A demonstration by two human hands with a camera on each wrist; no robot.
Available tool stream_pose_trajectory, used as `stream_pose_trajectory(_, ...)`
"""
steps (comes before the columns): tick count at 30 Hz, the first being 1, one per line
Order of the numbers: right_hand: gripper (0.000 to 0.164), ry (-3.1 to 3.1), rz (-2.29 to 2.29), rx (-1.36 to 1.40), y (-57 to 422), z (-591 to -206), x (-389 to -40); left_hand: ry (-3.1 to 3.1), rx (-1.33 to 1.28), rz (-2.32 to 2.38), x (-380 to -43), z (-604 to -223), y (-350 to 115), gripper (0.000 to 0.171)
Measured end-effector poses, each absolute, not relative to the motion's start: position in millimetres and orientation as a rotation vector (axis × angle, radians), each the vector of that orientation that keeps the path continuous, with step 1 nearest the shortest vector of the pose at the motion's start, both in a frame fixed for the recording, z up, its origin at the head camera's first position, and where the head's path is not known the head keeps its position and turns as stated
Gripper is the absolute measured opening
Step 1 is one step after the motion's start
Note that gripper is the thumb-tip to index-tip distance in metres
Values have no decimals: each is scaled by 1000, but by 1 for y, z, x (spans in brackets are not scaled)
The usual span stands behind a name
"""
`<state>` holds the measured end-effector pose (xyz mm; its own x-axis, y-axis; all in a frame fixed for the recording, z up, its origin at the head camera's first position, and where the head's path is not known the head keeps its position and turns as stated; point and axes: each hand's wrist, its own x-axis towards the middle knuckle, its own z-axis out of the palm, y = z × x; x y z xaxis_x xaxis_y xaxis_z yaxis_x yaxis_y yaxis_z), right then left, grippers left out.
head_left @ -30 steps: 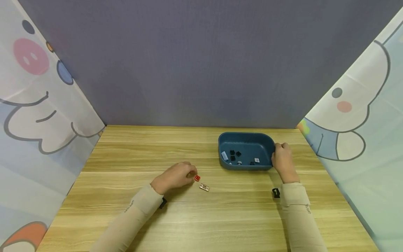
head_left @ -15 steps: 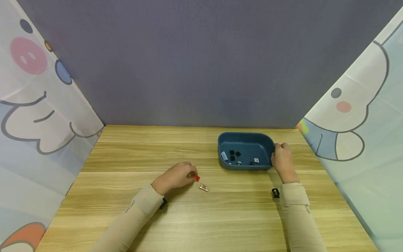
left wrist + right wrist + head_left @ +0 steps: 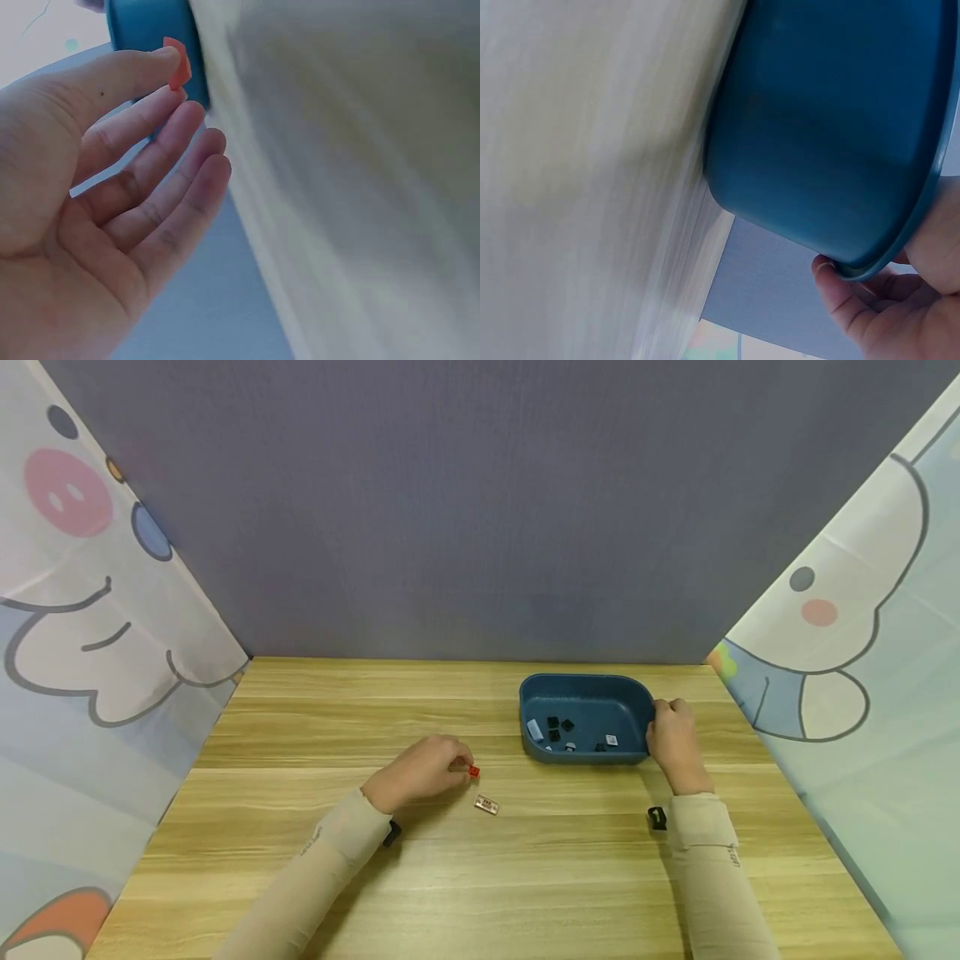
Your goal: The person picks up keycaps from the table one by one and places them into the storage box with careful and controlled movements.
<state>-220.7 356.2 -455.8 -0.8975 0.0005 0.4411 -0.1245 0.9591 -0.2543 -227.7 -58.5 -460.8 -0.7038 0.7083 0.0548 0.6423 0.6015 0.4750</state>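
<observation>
In the head view, my left hand (image 3: 422, 768) holds a small red square piece (image 3: 474, 772) just off the table. The left wrist view shows this red piece (image 3: 181, 66) pinched between thumb and index fingertip, the other fingers loosely bent. Below it on the table lies a small beige rectangular tile (image 3: 487, 804) with dark print. My right hand (image 3: 672, 739) grips the right end of a dark blue bin (image 3: 588, 759). In the right wrist view, thumb and fingers (image 3: 840, 296) close round the bin's rim.
Inside the bin lie several small black pieces (image 3: 553, 735), a white square piece (image 3: 612, 740) and a pale blue bar (image 3: 535, 731). A grey partition (image 3: 480, 527) stands along the back of the wooden table (image 3: 525, 893). Printed cartoon curtains (image 3: 112, 635) flank both sides.
My left hand has lifted the red piece from the table and moved it slightly up and away from the beige tile. My right hand stays on the bin's rim.
</observation>
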Motion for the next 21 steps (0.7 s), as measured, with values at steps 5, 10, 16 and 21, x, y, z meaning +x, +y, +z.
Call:
stream_pose_trajectory(5,28,-2651,383,97,357,-457,-221,2701,1119,728,-238,-443,-47,14)
stream_pose_trajectory(10,28,-2663,378,100,357,-457,-221,2725,1139,755,-248,-427,-28,15)
stream_pose_trajectory(16,27,-2657,375,108,357,-456,-222,2738,1204,779,-257,-413,0,14)
stream_pose_trajectory(21,26,-2645,372,117,357,-456,-221,2703,1230,790,-258,-412,19,16)
